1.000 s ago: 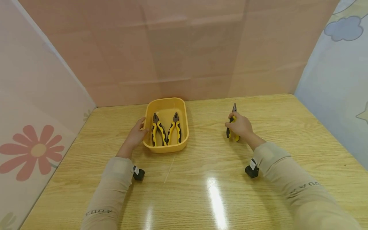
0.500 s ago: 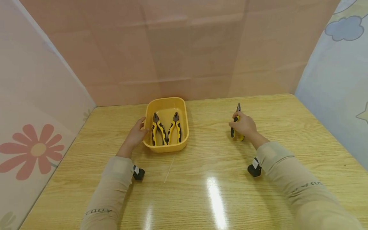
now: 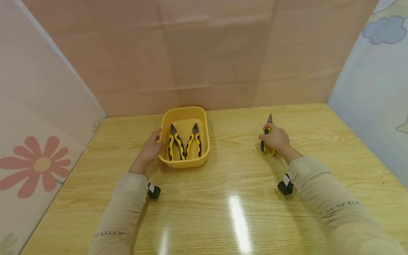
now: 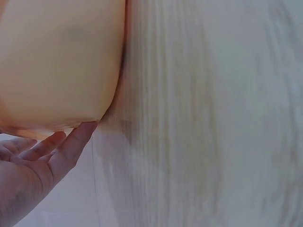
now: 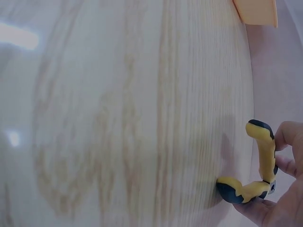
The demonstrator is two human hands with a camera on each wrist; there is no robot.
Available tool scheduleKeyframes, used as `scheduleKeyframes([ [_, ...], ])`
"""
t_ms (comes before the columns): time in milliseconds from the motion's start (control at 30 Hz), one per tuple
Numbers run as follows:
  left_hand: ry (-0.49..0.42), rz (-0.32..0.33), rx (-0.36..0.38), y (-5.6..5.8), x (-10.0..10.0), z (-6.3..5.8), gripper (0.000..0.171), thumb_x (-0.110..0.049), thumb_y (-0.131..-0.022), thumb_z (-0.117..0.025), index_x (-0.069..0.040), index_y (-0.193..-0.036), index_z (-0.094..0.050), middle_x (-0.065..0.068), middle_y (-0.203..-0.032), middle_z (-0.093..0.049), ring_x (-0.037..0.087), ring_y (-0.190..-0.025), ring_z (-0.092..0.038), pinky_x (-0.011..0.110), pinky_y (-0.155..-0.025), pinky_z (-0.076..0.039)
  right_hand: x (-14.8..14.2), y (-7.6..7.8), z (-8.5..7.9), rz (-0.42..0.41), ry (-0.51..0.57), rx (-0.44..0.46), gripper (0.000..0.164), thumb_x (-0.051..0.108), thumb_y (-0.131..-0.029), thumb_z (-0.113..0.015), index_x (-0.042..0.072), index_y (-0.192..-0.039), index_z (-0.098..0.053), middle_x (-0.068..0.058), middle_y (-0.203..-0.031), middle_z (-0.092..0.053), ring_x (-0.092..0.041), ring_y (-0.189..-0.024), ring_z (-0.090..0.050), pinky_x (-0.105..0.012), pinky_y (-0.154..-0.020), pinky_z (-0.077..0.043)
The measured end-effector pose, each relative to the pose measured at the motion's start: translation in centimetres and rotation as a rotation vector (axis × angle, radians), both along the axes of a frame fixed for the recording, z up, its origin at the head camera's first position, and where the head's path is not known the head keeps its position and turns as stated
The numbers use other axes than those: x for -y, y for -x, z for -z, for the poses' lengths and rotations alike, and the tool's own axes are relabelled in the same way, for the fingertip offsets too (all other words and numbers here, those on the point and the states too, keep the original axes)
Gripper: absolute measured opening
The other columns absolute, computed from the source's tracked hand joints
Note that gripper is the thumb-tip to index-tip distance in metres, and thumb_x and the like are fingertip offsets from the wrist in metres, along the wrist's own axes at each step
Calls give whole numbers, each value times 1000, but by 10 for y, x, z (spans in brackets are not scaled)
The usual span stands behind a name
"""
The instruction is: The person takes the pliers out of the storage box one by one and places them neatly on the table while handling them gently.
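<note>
Against the left side of a yellow plastic bin (image 3: 186, 164), my left hand (image 3: 150, 148) holds on, thumb over the rim and fingers along the outer wall. The left wrist view shows the fingertips (image 4: 85, 130) touching that wall. Two pairs of combination pliers, the left one (image 3: 176, 141) and the right one (image 3: 193, 141), lie in the bin with yellow-and-black handles spread. To the right, my right hand (image 3: 276, 138) grips long-nose pliers (image 3: 270, 118), slim tip pointing away from me. Their handles (image 5: 266, 153) are spread in the right wrist view.
The wooden table (image 3: 216, 184) meets a pinkish back wall (image 3: 216, 63). Patterned panels stand on both sides, with a red flower (image 3: 41, 165) at left and a blue cloud (image 3: 385, 31) at right. Bare tabletop separates the bin from the long-nose pliers.
My right hand has slid steadily to the right, carrying the long-nose pliers with it. The left hand, the bin and the pliers inside it have stayed in place.
</note>
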State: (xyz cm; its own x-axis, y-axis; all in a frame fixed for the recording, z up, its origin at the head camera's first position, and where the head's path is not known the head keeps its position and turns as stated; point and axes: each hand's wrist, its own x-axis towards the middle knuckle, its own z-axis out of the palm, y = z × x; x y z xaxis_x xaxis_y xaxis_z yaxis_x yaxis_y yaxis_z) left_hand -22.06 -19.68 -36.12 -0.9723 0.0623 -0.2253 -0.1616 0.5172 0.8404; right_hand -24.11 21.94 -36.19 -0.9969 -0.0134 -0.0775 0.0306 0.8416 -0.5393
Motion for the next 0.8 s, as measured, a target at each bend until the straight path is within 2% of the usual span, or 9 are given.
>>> scheduleKeyframes([
  [200, -15, -5, -1, 0, 0, 1, 57, -15, -92, -37, -19, -140, -5, 17, -139, -18, 35, -121, -26, 47, -92, -30, -3, 0, -3, -9, -1, -3, 39, 26, -81, -50, 2, -111, -43, -8, -62, -52, -22, -56, -44, -30, -50, -33],
  [400, -13, 2, -12, 0, -1, 1, 57, -15, -92, -37, -18, -140, -6, 17, -138, -19, 35, -120, -27, 47, -92, -31, -9, 0, -3, -9, -5, 22, 39, 25, -82, -49, 2, -112, -42, -3, -52, -46, -17, -47, -41, -28, -45, -30],
  [700, -39, 9, -22, -2, -3, 0, 57, -14, -92, -37, -17, -140, -6, 18, -138, -20, 35, -119, -29, 47, -91, -31, -16, 1, -5, -15, -64, 29, 40, 26, -81, -48, 3, -113, -42, -13, -70, -52, -23, -56, -44, -29, -46, -32],
  [800, -40, 8, -25, -2, -3, 0, 57, -14, -92, -37, -17, -140, -6, 17, -138, -20, 35, -119, -29, 47, -91, -32, -20, 2, -5, -16, -80, 34, 40, 27, -81, -48, 3, -113, -41, -12, -69, -50, -23, -56, -43, -29, -46, -32],
])
